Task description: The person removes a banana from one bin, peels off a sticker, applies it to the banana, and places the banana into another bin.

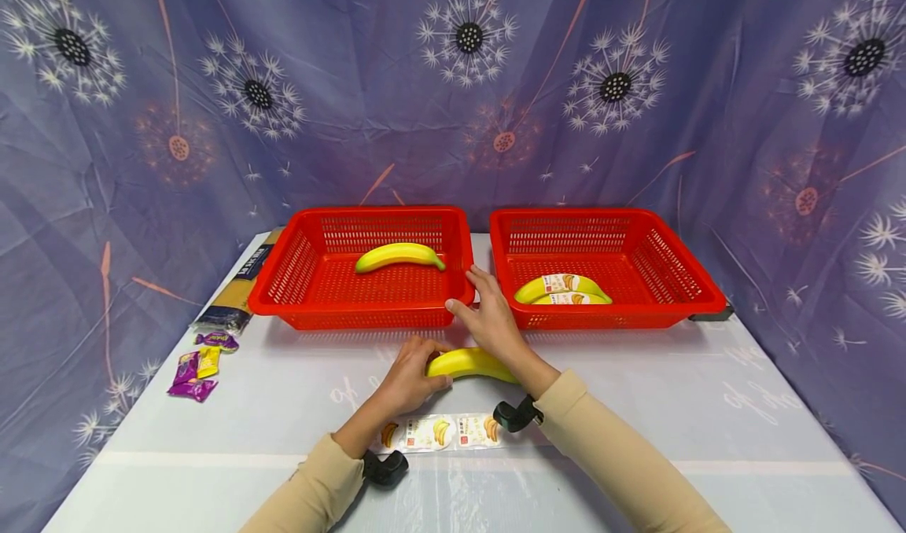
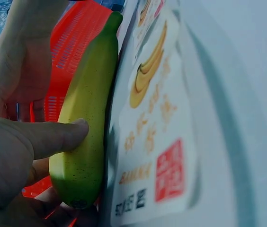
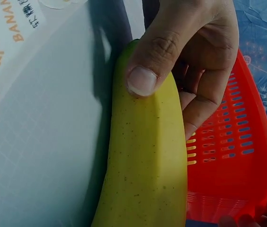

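Observation:
A bare yellow banana [image 1: 470, 364] [image 2: 86, 118] [image 3: 147, 165] lies on the white table just in front of the red baskets. My left hand [image 1: 406, 380] [image 3: 190, 52] grips its left end, thumb [image 2: 43, 139] on the near side and fingers curled behind. My right hand [image 1: 488, 321] [image 2: 22, 61] is over the banana's right part with fingers straight and spread, reaching to the left basket's [image 1: 354, 306] near right corner. A strip of banana stickers [image 1: 439, 432] [image 2: 157, 142] lies flat between my wrists.
The left basket holds one plain banana [image 1: 399, 255]. The right basket [image 1: 616, 317] holds two bananas with labels [image 1: 562, 289]. Candy packets [image 1: 198, 364] and a dark pack [image 1: 237, 293] lie by the table's left edge. A patterned cloth hangs behind.

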Demonstrator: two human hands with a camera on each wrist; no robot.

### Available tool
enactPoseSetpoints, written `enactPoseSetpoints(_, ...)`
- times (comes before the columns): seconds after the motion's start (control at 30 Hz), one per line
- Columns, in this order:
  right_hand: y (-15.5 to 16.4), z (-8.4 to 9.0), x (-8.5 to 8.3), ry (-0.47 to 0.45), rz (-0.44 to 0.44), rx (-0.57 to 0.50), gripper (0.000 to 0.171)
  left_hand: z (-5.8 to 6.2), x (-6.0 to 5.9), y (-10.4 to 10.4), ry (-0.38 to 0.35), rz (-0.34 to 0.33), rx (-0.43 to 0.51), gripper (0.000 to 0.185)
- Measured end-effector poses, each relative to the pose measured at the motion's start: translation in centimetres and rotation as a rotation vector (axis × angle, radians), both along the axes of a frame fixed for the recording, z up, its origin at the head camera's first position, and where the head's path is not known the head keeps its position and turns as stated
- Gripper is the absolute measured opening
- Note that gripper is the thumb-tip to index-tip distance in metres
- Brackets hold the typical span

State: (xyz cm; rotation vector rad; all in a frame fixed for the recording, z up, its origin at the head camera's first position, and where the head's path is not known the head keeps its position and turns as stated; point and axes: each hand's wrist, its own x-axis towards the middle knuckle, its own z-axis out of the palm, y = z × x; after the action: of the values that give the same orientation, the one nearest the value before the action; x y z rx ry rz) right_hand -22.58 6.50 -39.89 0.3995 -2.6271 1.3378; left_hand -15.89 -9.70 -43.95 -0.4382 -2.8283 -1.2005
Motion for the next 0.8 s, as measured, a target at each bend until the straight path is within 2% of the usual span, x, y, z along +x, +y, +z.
enactPoseSetpoints(0.17, 0.1, 0.0, 0.5, 0.004, 0.018, 0.002, 0.067, 0.0, 0.1, -0.1, 0.031, -0.004, -0.015, 0.047)
enactPoseSetpoints(0.27, 0.5, 0.0, 1.2, 0.009, 0.053, -0.006, 0.067, 0.4, 0.3, -0.3, 0.050, 0.015, -0.021, 0.051)
enactPoseSetpoints(0.47, 2.2, -0.3, 4.2, 0.087, 0.113, 0.068, 0.068, 1.6, 1.6, -0.9, 0.097, 0.077, -0.032, 0.050)
enactPoseSetpoints(0.6, 3.6, -1.1, 6.8, 0.186, 0.121, 0.178, 0.060, 2.0, 3.0, -1.3, 0.147, 0.052, -0.047, 0.041)
enactPoseSetpoints(0.7, 4.7, -2.1, 8.6, 0.246, 0.142, 0.259, 0.052, 1.9, 4.2, -1.3, 0.158, 0.003, -0.059, 0.034)
enactPoseSetpoints(0.8, 5.7, -3.2, 10.0, 0.266, 0.187, 0.304, 0.046, 1.5, 5.3, -1.3, 0.158, -0.053, -0.068, 0.028)
